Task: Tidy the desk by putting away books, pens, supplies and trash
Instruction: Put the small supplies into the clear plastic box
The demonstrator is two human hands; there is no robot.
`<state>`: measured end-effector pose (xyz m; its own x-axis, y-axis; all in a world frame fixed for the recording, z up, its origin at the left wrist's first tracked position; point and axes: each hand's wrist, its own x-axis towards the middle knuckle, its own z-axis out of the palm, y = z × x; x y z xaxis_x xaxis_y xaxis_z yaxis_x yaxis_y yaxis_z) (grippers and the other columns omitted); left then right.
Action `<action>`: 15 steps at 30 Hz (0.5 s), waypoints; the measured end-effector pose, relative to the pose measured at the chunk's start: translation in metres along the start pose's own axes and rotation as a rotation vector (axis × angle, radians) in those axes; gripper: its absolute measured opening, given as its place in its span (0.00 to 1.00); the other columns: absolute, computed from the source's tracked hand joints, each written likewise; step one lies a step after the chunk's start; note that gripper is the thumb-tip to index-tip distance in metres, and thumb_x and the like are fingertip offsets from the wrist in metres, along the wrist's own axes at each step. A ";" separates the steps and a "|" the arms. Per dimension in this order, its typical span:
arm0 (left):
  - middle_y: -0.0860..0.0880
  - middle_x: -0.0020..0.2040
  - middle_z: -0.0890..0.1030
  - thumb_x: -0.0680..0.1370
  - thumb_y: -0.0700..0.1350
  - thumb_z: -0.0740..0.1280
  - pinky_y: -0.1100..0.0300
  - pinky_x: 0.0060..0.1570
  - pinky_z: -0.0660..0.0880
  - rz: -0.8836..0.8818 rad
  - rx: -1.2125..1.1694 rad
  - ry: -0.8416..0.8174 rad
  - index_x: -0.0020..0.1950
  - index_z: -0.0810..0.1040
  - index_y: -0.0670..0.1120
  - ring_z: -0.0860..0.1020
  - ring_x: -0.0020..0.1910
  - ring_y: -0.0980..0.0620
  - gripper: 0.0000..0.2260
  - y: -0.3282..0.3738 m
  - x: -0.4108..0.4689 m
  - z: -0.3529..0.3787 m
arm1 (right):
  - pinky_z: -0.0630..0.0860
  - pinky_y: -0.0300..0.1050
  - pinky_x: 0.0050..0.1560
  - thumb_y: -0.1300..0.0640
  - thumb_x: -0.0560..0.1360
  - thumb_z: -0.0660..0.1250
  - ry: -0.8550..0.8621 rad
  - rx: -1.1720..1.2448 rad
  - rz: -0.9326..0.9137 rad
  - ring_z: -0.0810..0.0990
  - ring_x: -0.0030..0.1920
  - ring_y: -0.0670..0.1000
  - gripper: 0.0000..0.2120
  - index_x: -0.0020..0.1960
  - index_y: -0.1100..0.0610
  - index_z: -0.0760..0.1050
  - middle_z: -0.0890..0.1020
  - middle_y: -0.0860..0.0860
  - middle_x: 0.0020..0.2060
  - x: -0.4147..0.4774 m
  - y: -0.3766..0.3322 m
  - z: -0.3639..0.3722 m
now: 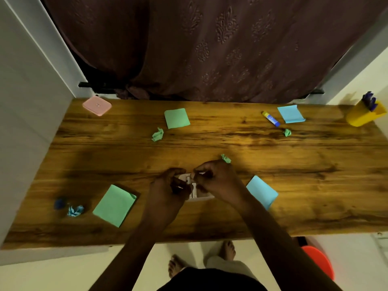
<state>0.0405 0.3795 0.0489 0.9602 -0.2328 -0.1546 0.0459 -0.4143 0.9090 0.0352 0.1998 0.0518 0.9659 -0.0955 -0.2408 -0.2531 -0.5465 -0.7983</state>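
Small white rectangular box [199, 198] sits at near centre of brown wooden desk [294, 185]. Left hand [168, 185] has fingers curled round box's left side. Right hand [214, 177] has fingers curled, pinching box's far edge. Box contents too blurred to tell. Crumpled green paper ball [226, 158] lies just beyond right hand. Yellow plastic pen holder [363, 116] stands at far right. Blue-and-yellow glue stick [270, 118] lies left of holder.
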 end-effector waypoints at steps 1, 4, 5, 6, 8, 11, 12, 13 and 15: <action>0.53 0.42 0.85 0.74 0.41 0.76 0.65 0.38 0.79 0.004 -0.032 -0.007 0.54 0.77 0.62 0.84 0.38 0.58 0.19 0.004 0.001 0.004 | 0.86 0.47 0.45 0.53 0.77 0.74 -0.037 0.053 0.021 0.87 0.40 0.46 0.11 0.58 0.55 0.83 0.88 0.50 0.45 -0.003 -0.004 -0.003; 0.53 0.43 0.85 0.74 0.38 0.76 0.67 0.36 0.78 0.025 -0.070 -0.025 0.60 0.76 0.56 0.84 0.40 0.59 0.21 0.010 0.004 0.015 | 0.86 0.52 0.45 0.58 0.76 0.75 -0.028 0.088 0.047 0.88 0.38 0.50 0.11 0.58 0.58 0.83 0.88 0.54 0.44 -0.005 -0.007 -0.006; 0.53 0.43 0.85 0.73 0.38 0.77 0.68 0.36 0.78 0.030 -0.068 -0.029 0.61 0.76 0.56 0.84 0.40 0.60 0.21 0.010 0.004 0.016 | 0.86 0.54 0.45 0.58 0.75 0.75 0.007 0.065 0.040 0.88 0.39 0.50 0.11 0.56 0.58 0.84 0.88 0.54 0.44 -0.003 -0.006 -0.006; 0.54 0.44 0.85 0.72 0.38 0.77 0.69 0.36 0.78 0.035 -0.063 -0.031 0.60 0.77 0.56 0.84 0.41 0.60 0.22 0.009 0.004 0.016 | 0.86 0.54 0.45 0.58 0.75 0.76 0.037 0.021 0.032 0.88 0.40 0.50 0.10 0.55 0.58 0.84 0.87 0.54 0.44 -0.001 -0.005 -0.005; 0.55 0.43 0.86 0.72 0.38 0.77 0.68 0.38 0.79 0.043 -0.047 -0.019 0.58 0.77 0.59 0.84 0.42 0.60 0.22 0.006 0.003 0.014 | 0.85 0.51 0.46 0.56 0.74 0.76 0.066 -0.151 0.009 0.87 0.42 0.50 0.11 0.55 0.58 0.85 0.87 0.53 0.46 0.002 -0.005 0.000; 0.57 0.44 0.86 0.72 0.38 0.77 0.65 0.43 0.81 0.040 0.011 0.013 0.55 0.77 0.61 0.84 0.43 0.60 0.21 -0.002 0.001 0.006 | 0.83 0.48 0.49 0.57 0.75 0.74 0.041 -0.482 0.020 0.85 0.50 0.53 0.10 0.55 0.57 0.83 0.85 0.54 0.50 0.001 -0.008 0.014; 0.57 0.44 0.86 0.72 0.38 0.77 0.63 0.45 0.81 0.028 0.025 0.026 0.55 0.78 0.59 0.84 0.43 0.60 0.19 -0.006 0.001 0.003 | 0.82 0.49 0.51 0.58 0.76 0.73 0.021 -0.563 0.026 0.84 0.53 0.55 0.08 0.55 0.57 0.81 0.84 0.54 0.52 0.001 -0.009 0.019; 0.57 0.44 0.86 0.72 0.39 0.77 0.61 0.47 0.81 0.018 0.037 0.034 0.56 0.79 0.56 0.84 0.43 0.60 0.18 -0.011 0.001 0.001 | 0.81 0.49 0.53 0.59 0.77 0.72 0.000 -0.633 0.031 0.83 0.55 0.56 0.08 0.56 0.57 0.80 0.83 0.55 0.54 0.001 -0.012 0.022; 0.57 0.43 0.86 0.72 0.40 0.77 0.62 0.48 0.81 0.017 0.071 0.045 0.56 0.81 0.53 0.84 0.42 0.62 0.15 -0.018 0.000 -0.004 | 0.79 0.50 0.57 0.61 0.78 0.70 -0.034 -0.745 0.052 0.81 0.61 0.57 0.10 0.60 0.57 0.78 0.81 0.55 0.59 0.002 -0.017 0.028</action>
<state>0.0407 0.3901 0.0341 0.9722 -0.2006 -0.1205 0.0118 -0.4724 0.8813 0.0402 0.2317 0.0493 0.9484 -0.1175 -0.2944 -0.1820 -0.9622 -0.2025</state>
